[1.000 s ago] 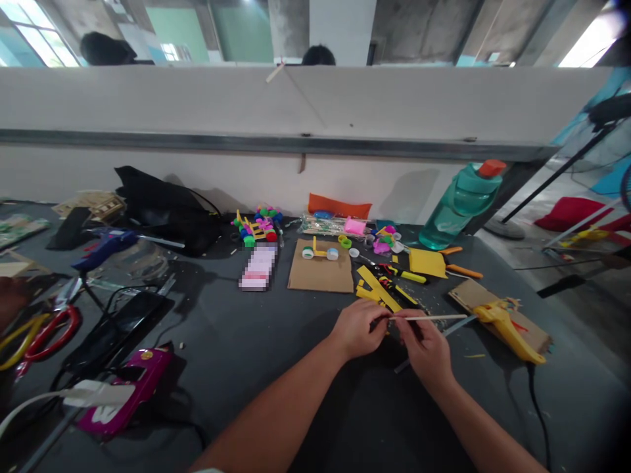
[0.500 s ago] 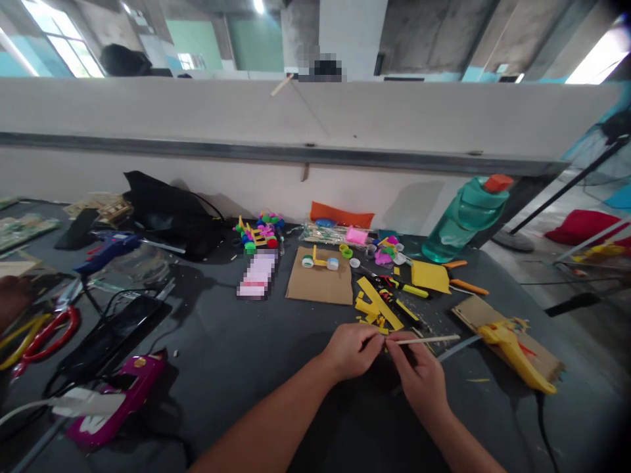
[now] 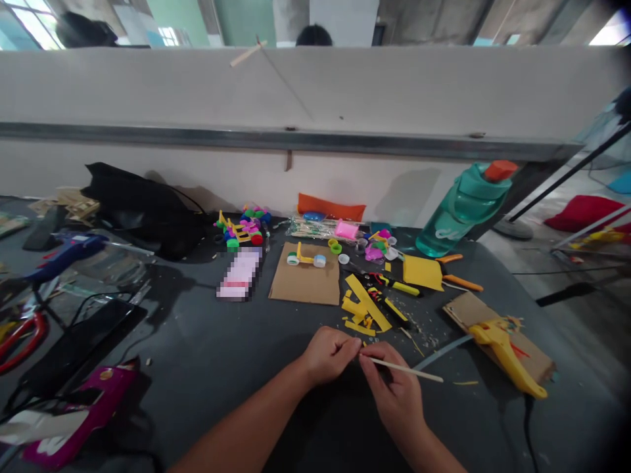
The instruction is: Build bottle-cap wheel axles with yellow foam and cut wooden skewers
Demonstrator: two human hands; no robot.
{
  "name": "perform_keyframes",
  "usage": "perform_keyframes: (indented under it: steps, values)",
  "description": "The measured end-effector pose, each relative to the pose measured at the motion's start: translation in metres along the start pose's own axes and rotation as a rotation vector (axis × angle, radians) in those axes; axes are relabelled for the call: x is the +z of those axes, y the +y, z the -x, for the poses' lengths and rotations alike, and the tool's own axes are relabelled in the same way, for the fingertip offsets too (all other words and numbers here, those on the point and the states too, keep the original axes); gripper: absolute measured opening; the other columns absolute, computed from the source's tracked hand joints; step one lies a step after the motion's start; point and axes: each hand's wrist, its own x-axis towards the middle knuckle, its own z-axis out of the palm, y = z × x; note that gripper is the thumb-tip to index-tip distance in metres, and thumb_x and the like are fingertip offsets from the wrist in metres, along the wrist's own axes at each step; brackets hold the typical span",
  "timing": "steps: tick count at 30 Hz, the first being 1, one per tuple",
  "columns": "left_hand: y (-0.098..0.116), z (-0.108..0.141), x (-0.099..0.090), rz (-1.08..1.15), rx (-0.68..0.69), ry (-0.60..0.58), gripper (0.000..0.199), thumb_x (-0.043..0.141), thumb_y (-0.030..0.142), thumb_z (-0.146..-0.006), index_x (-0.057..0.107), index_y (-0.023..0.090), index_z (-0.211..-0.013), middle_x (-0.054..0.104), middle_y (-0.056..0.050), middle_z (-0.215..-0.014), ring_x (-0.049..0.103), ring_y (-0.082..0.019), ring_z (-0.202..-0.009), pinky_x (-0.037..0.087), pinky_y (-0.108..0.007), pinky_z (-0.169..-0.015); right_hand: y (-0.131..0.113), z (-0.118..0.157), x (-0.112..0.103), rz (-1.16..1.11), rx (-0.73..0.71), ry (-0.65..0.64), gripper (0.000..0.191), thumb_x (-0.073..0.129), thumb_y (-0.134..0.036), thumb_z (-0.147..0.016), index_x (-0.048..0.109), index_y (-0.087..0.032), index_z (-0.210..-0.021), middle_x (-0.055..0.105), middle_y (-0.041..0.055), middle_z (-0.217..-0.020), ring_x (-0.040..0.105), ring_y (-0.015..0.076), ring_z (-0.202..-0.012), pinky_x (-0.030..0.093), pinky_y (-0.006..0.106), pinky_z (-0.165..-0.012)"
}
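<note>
Right hand (image 3: 394, 394) pinching a thin wooden stick (image 3: 404, 370) between fingertips and thumb, above the dark surface (image 3: 207, 348). Left hand (image 3: 328, 357) closed, fingers pressed together, just beside it. Farther out: yellow craft strips (image 3: 365, 305), a cardboard sheet (image 3: 305, 276), a teal water bottle (image 3: 463, 213).

A dark grey worktable (image 3: 207, 368) carries a cardboard sheet (image 3: 305, 282), a blue glue gun (image 3: 66, 255) and yellow card scraps (image 3: 365, 303).

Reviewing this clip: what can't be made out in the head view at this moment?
- Head view: the fingers of the left hand and right hand hide the near end of the wooden stick, and whatever the left hand may hold.
- Head view: pixelation blurs the pink packet.
- Head view: the left edge cuts off the red-handled scissors.
</note>
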Motion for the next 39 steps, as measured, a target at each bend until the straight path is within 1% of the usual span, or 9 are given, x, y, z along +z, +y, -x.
perform_keyframes:
  steps: [4,8,13,18,22,26,29,33,39]
  values:
    - [-0.001,-0.004,0.001,0.02,-0.003,0.016,0.046,0.033,0.038,-0.089,0.026,0.016,-0.049,0.025,0.005,-0.048,0.025,-0.006,-0.047,0.017,-0.023,-0.047,0.004,-0.002,-0.002,0.015,0.021,-0.003,0.008,0.052,-0.024,-0.084,0.059,-0.021,-0.084,0.061,0.0016,-0.076,0.058,0.0164,-0.071,0.044,0.026,-0.066]
    - [0.003,-0.006,0.001,0.04,0.027,0.065,0.043,0.034,0.037,-0.089,0.034,0.016,-0.052,0.031,0.005,-0.051,0.03,-0.007,-0.051,0.021,-0.021,-0.049,0.008,-0.004,-0.004,0.011,0.128,0.026,0.013,0.051,-0.03,-0.084,0.06,-0.02,-0.083,0.062,0.0027,-0.075,0.058,0.0174,-0.069,0.045,0.027,-0.062]
    - [0.008,-0.005,0.001,-0.019,0.09,0.069,0.036,0.036,0.033,-0.089,0.047,0.015,-0.06,0.04,0.004,-0.057,0.037,-0.008,-0.056,0.027,-0.02,-0.054,0.012,-0.003,-0.004,-0.033,0.219,0.086,0.019,0.053,-0.037,-0.083,0.059,-0.019,-0.083,0.06,0.0023,-0.071,0.055,0.0151,-0.058,0.042,0.024,-0.051]
    - [0.005,-0.005,0.006,-0.07,0.1,0.084,0.039,0.036,0.039,-0.088,0.055,0.015,-0.064,0.048,0.002,-0.059,0.045,-0.01,-0.06,0.032,-0.02,-0.057,0.011,-0.006,-0.005,-0.058,0.25,0.137,0.022,0.054,-0.041,-0.08,0.057,-0.019,-0.082,0.054,-0.0023,-0.058,0.048,0.012,-0.045,0.039,0.023,-0.044]
    - [0.002,-0.006,0.009,-0.006,0.112,-0.002,0.034,0.04,0.039,-0.087,0.062,0.015,-0.078,0.059,0.0,-0.066,0.052,-0.012,-0.063,0.037,-0.02,-0.059,0.013,-0.011,-0.008,-0.065,0.24,0.173,0.022,0.054,-0.041,-0.08,0.056,-0.019,-0.079,0.056,-0.002,-0.059,0.048,0.0119,-0.045,0.039,0.024,-0.044]
    - [-0.001,-0.01,0.009,0.156,0.027,-0.126,0.035,0.042,0.041,-0.086,0.062,0.014,-0.075,0.062,-0.002,-0.067,0.05,-0.009,-0.049,0.039,-0.02,-0.05,0.016,-0.017,-0.01,-0.126,0.255,0.141,0.021,0.053,-0.04,-0.081,0.054,-0.02,-0.074,0.05,-0.0052,-0.05,0.047,0.0114,-0.042,0.038,0.023,-0.042]
    - [-0.004,-0.014,0.005,0.298,-0.035,-0.156,0.037,0.048,0.047,-0.082,0.063,0.013,-0.077,0.063,-0.003,-0.067,0.052,-0.008,-0.047,0.041,-0.02,-0.047,0.017,-0.019,-0.011,-0.2,0.249,0.083,0.021,0.054,-0.039,-0.079,0.056,-0.019,-0.077,0.053,-0.0043,-0.055,0.047,0.0108,-0.043,0.039,0.023,-0.043]
    - [-0.001,-0.014,-0.001,0.503,-0.15,-0.217,0.039,0.059,0.049,-0.073,0.064,0.01,-0.078,0.066,-0.005,-0.068,0.058,-0.01,-0.05,0.047,-0.022,-0.052,0.017,-0.017,-0.013,-0.255,0.264,0.027,0.019,0.057,-0.036,-0.077,0.058,-0.018,-0.084,0.058,-0.0022,-0.065,0.049,0.01,-0.047,0.041,0.022,-0.045]
    - [0.006,-0.01,-0.007,0.708,-0.287,-0.276,0.041,0.059,0.047,-0.076,0.065,0.008,-0.086,0.069,-0.012,-0.077,0.063,-0.014,-0.057,0.05,-0.026,-0.057,0.014,-0.016,-0.014,-0.325,0.302,0.047,0.019,0.058,-0.036,-0.076,0.058,-0.017,-0.083,0.058,-0.0023,-0.062,0.048,0.0105,-0.048,0.042,0.023,-0.046]
